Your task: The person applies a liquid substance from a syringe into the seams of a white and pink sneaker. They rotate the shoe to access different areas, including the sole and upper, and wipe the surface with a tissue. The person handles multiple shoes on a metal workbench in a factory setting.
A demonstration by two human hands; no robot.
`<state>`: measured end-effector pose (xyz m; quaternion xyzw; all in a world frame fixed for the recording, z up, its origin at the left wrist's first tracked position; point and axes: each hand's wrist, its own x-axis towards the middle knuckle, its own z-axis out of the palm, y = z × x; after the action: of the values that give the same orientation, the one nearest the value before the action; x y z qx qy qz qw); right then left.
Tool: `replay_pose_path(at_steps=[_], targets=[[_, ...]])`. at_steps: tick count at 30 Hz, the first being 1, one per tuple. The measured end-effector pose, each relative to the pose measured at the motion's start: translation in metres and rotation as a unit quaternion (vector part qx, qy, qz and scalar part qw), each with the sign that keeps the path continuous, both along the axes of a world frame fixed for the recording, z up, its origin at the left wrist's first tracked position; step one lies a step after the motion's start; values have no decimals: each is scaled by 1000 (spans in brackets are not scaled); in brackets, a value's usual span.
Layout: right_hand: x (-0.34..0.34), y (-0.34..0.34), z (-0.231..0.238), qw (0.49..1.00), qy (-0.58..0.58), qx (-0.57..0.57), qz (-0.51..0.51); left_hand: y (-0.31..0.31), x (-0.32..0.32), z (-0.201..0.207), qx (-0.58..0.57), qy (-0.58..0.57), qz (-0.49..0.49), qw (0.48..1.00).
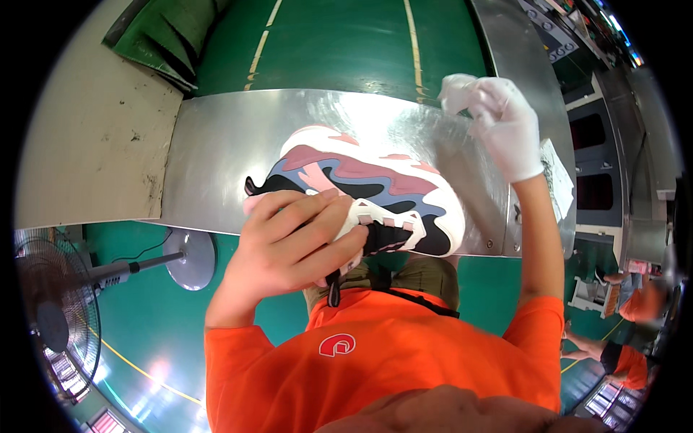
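Sneaker in pink, blue and black panels [375, 173] lies sideways mid-frame on the silver metal desk [231, 130], gripped by the bare left hand [292, 242]; upper right, the white-gloved right hand [505, 126] seemingly pinches white cloth [456, 94]. Steady hold, light touch should serve.

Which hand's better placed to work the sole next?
Right, likely: the gloved right hand is off the shoe, near its sole, apparently holding something white. The left hand is on the shoe's near side.

Sneaker [364, 169] sits at the near side of the metal table [216, 141], belt [336, 47] right behind, fan [52, 325] off left.
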<state>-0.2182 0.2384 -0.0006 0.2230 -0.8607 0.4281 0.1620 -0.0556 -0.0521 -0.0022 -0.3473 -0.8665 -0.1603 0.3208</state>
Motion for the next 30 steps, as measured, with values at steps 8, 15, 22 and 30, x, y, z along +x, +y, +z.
replay_pose_path(at_steps=[8, 15, 22, 30], targets=[[-34, 90, 9, 948, 98, 177, -246, 4, 1, 6, 6, -19, -5, 1000], [-42, 186, 23, 882, -209, 340, -250, 5, -1, 8, -14, -14, -20, 1000], [73, 158, 37, 922, -18, 291, -254, 4, 4, 8, -29, -29, 3, 999], [140, 139, 0, 938, -200, 281, -21, 18, 3, 16, -35, -3, 34, 999]])
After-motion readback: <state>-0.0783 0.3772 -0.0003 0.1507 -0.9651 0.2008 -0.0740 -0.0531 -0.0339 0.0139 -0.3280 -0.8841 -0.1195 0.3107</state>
